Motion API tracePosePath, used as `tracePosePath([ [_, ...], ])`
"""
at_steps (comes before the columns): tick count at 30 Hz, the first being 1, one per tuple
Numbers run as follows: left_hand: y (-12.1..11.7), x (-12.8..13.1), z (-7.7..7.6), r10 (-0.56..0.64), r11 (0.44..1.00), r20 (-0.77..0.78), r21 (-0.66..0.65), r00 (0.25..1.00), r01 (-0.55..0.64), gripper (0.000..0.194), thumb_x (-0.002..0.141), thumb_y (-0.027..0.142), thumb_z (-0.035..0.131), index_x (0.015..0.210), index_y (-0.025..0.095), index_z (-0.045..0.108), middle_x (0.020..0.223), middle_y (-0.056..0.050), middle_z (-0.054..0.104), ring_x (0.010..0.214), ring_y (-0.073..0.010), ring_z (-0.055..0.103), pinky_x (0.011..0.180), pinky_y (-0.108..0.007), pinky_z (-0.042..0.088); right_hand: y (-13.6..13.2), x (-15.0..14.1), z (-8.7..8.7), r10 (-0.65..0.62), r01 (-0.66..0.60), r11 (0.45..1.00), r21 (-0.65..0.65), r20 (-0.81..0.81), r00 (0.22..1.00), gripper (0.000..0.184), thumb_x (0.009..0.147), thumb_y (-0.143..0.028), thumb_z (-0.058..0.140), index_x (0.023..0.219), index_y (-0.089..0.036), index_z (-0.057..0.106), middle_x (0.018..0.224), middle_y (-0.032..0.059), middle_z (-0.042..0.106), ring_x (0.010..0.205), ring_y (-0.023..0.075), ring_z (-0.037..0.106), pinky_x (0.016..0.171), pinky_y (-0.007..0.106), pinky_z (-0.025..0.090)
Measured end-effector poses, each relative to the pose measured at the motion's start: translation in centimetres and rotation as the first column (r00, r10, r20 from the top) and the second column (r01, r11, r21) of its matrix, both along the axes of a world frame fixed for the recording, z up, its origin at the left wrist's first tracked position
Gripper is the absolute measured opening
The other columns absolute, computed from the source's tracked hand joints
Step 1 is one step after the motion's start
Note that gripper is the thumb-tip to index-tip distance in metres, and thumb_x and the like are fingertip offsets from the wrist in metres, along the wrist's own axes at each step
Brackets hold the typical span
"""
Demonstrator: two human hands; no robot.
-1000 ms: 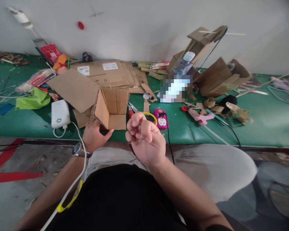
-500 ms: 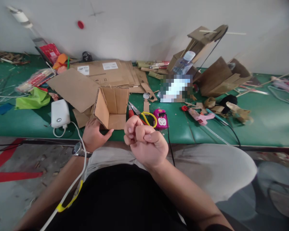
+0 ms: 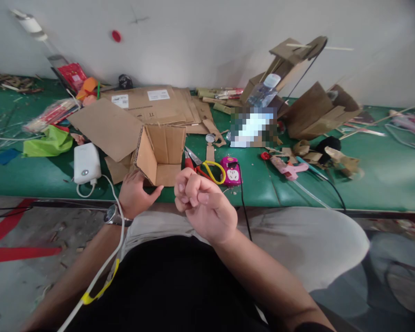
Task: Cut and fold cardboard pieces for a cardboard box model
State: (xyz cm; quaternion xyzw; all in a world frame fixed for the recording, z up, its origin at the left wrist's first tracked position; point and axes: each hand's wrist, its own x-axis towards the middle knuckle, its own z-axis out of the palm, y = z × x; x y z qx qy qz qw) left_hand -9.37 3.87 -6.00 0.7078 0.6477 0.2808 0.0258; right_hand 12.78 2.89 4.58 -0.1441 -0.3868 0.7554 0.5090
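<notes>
A small open cardboard box point(image 3: 168, 150) stands at the near edge of the green bench, its inner walls facing me. My left hand point(image 3: 134, 193) holds its lower left corner, the fingers against the left wall and the thumb stretched along the front. In front of the box, to its right, my right hand point(image 3: 207, 203) is raised, palm up, with loosely curled fingers and nothing visible in them. Beyond it lie scissors point(image 3: 192, 157) with a red handle, a yellow ring-shaped handle point(image 3: 214, 171) and a magenta power socket point(image 3: 232, 173).
Flat cardboard sheets point(image 3: 105, 122) lie behind the box. At left are a white power bank point(image 3: 86, 162) with a cable and green cloth point(image 3: 48, 142). A pink glue gun point(image 3: 288, 168), a clear bottle point(image 3: 263, 92) and a taller cardboard structure point(image 3: 318, 113) stand or lie to the right.
My right hand has shifted slightly left and its fingers have loosened a little. My left hand and the cardboard box have stayed in place.
</notes>
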Motion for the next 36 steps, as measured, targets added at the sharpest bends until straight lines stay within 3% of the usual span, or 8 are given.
tracePosePath([
  [6,0.0,0.1,0.3,0.004,1.0,0.002,-0.007,1.0,-0.004,0.026,0.086,0.05,0.067,0.088,0.028,0.053,0.088,-0.007,0.071,0.099,-0.0337,0.072,0.095,-0.053,0.055,-0.2,-0.1,-0.3,0.001,-0.002,0.999,0.039,0.036,0.999,0.019,0.091,-0.036,0.073,0.081,-0.02,0.066,0.093,0.0018,0.052,0.064,0.0106,0.041,0.055,0.028,0.028],
  [13,0.1,0.2,0.7,0.016,0.999,0.003,-0.029,1.0,-0.016,0.031,0.082,0.052,0.07,0.082,0.026,0.053,0.084,-0.01,0.073,0.096,-0.0376,0.074,0.094,-0.051,0.055,-0.5,-0.6,-1.0,-0.009,0.003,0.995,0.096,0.071,0.997,0.02,0.101,-0.042,0.073,0.096,-0.022,0.071,0.069,-0.0026,0.058,0.06,0.0121,0.045,0.061,0.028,0.041],
  [16,0.1,0.2,0.6,0.011,1.0,-0.007,-0.028,1.0,-0.011,0.03,0.084,0.051,0.069,0.084,0.025,0.055,0.086,-0.012,0.075,0.099,-0.0389,0.074,0.095,-0.051,0.054,-0.6,-0.9,-0.9,-0.007,0.004,0.998,0.065,0.048,0.999,0.015,0.1,-0.039,0.075,0.103,-0.023,0.073,0.073,-0.0023,0.059,0.059,0.0112,0.043,0.057,0.027,0.039],
  [22,0.1,0.1,0.3,0.015,0.999,-0.008,-0.028,1.0,-0.015,0.034,0.083,0.053,0.069,0.097,0.022,0.063,0.095,-0.014,0.077,0.105,-0.0397,0.073,0.097,-0.052,0.054,-0.6,-1.1,-0.1,0.071,-0.071,0.997,0.002,0.014,0.997,0.025,0.098,-0.042,0.074,0.116,-0.026,0.066,0.079,-0.0044,0.052,0.055,0.0093,0.034,0.047,0.025,0.032],
  [27,0.1,0.1,0.3,0.027,0.999,0.006,-0.034,1.0,-0.026,0.032,0.083,0.053,0.07,0.091,0.024,0.06,0.095,-0.014,0.076,0.104,-0.0398,0.073,0.098,-0.052,0.054,-0.8,-1.1,-0.1,0.144,-0.144,0.99,-0.009,-0.021,0.989,0.017,0.104,-0.039,0.067,0.11,-0.029,0.055,0.076,-0.0081,0.044,0.051,0.0068,0.03,0.044,0.021,0.027],
  [36,0.1,0.3,0.6,0.022,1.0,0.027,-0.023,0.999,-0.022,0.029,0.081,0.05,0.072,0.084,0.026,0.056,0.088,-0.011,0.075,0.099,-0.0391,0.073,0.095,-0.052,0.054,-0.9,-1.0,-0.2,0.129,-0.129,0.992,0.005,-0.028,0.991,0.019,0.107,-0.038,0.064,0.103,-0.028,0.048,0.071,-0.0109,0.041,0.048,0.0057,0.024,0.042,0.018,0.025],
])
